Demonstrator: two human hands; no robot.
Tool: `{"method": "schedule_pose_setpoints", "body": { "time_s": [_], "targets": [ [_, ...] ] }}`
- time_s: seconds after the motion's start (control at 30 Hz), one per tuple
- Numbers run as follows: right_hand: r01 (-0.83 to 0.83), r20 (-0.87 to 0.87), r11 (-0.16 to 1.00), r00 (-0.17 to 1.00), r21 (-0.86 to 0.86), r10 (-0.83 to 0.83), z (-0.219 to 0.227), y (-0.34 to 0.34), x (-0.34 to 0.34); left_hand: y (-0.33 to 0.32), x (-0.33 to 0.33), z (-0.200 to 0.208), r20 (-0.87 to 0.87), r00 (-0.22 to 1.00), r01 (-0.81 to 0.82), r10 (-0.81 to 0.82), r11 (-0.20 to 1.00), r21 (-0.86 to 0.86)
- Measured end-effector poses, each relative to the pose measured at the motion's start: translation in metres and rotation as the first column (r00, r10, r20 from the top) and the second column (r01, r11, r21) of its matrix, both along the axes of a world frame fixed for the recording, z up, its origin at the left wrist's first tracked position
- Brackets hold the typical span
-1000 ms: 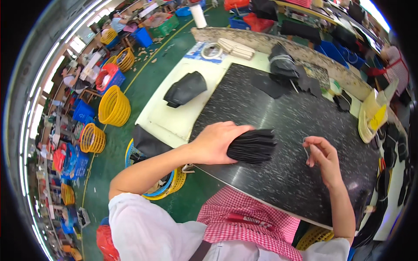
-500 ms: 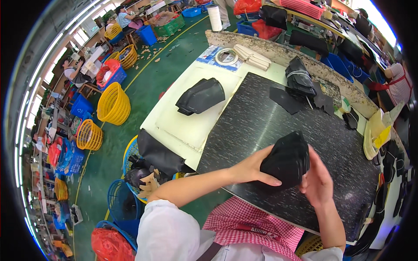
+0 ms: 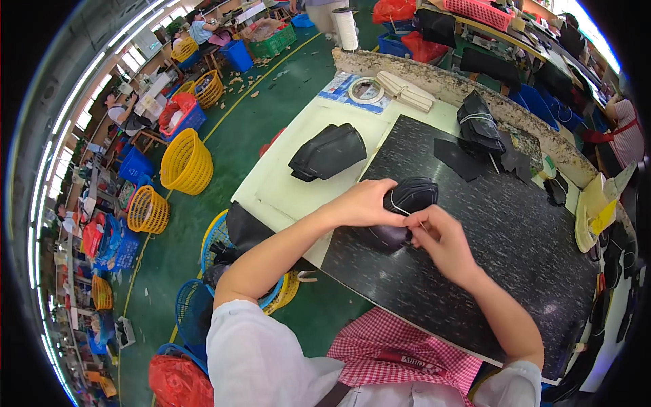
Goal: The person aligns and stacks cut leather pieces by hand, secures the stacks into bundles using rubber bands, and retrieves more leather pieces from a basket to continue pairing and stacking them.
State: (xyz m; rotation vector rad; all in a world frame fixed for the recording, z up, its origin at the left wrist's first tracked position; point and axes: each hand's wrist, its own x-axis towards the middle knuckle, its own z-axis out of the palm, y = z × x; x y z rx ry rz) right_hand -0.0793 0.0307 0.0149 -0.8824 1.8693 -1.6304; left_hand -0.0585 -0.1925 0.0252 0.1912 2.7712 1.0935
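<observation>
A bundle of stacked black leather-like pieces [image 3: 412, 195] is held just above the dark speckled board [image 3: 468, 271]. My left hand [image 3: 369, 205] is closed round the bundle's left side. Across the bundle runs a thin white string or band. At its near right side my right hand [image 3: 439, 239] pinches this string between thumb and fingers. The bundle's lower part shows below the hands, partly covered by them. Another stack of black pieces [image 3: 328, 152] lies on the pale board [image 3: 271, 193] to the left, touched by neither hand.
At the far right of the table lies a tied black bundle [image 3: 479, 122] beside flat black pieces [image 3: 456, 159]. A tape roll [image 3: 366, 90], pale strips [image 3: 407, 91] and a white thread cone [image 3: 346, 30] are at the back. Yellow baskets [image 3: 186, 163] stand on the floor leftward.
Both hands have moved up and left with the bundle, which is now turned. My right hand has gone from open beside it to pinching a white string, now visible across it.
</observation>
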Motion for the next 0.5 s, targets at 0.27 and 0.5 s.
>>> {"method": "schedule_pose_setpoints", "body": {
  "time_s": [0.27,0.5],
  "targets": [
    [0.026,-0.133,0.993,0.991,0.112,-0.011,0.023,-0.023,-0.014,-0.134,-0.014,0.019,-0.131,0.85,-0.525,0.511,0.795,-0.304],
    [-0.003,-0.018,0.986,1.0,0.166,0.006,0.029,-0.031,-0.023,-0.107,-0.012,0.017,0.13,0.943,-0.291,0.308,0.948,-0.13]
  ]
}}
